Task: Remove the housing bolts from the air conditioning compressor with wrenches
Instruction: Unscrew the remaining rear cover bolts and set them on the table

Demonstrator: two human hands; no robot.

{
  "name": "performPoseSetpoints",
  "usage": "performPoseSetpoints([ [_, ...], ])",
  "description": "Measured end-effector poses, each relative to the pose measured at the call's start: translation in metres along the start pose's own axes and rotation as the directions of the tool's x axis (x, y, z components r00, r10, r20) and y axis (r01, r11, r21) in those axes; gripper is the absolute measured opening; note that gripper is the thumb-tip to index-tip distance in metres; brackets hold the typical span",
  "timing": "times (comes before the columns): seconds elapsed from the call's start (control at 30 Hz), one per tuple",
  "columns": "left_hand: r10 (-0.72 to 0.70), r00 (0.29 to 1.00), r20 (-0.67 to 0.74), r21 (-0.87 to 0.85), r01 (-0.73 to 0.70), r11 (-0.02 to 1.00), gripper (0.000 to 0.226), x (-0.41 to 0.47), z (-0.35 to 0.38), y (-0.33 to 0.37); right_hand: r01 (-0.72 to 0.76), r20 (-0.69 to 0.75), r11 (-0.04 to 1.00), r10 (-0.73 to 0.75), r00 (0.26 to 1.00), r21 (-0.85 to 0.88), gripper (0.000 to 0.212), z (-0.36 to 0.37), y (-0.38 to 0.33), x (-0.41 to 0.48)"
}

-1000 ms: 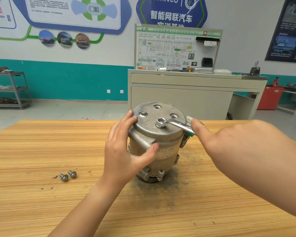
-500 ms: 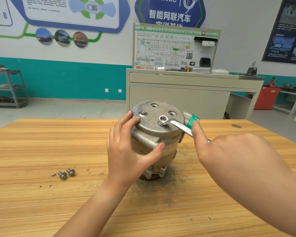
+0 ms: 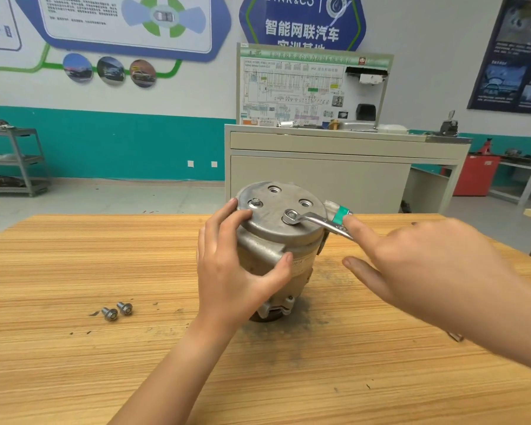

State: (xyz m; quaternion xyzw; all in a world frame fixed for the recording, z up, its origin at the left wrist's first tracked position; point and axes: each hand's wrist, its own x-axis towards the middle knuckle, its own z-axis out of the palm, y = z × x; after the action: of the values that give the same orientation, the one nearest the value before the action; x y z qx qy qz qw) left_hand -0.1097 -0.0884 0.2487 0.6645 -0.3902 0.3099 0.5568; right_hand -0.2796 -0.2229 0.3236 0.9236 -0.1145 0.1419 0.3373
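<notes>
Two loose bolts (image 3: 117, 311) lay on the worktop (image 3: 59, 378), well left of the compressor (image 3: 267, 216). Compressor stood upright. Left hand (image 3: 233, 271) gripped it, fingers (image 3: 224, 219) curled over the top rim, thumb on the side. Wrench (image 3: 316, 220) ring sat on a top-face bolt (image 3: 290, 215). Right hand (image 3: 426, 265), right of the compressor, had fingers straight, index tip pressing the wrench handle.

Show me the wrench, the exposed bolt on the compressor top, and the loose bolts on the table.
wrench (image 3: 314, 220), head view, on its shank.
exposed bolt (image 3: 255, 203), head view, on its head.
loose bolts (image 3: 110, 314), head view, on the left one's head.
</notes>
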Motion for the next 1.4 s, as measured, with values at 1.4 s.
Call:
performPoseSetpoints([
  [1.4,-0.22,0.946,0.237,-0.492,0.312,0.813,0.041,0.008,-0.005,-0.033,-0.103,0.013,0.945,0.104,0.994,0.312,0.057,-0.019,-0.024,0.005],
])
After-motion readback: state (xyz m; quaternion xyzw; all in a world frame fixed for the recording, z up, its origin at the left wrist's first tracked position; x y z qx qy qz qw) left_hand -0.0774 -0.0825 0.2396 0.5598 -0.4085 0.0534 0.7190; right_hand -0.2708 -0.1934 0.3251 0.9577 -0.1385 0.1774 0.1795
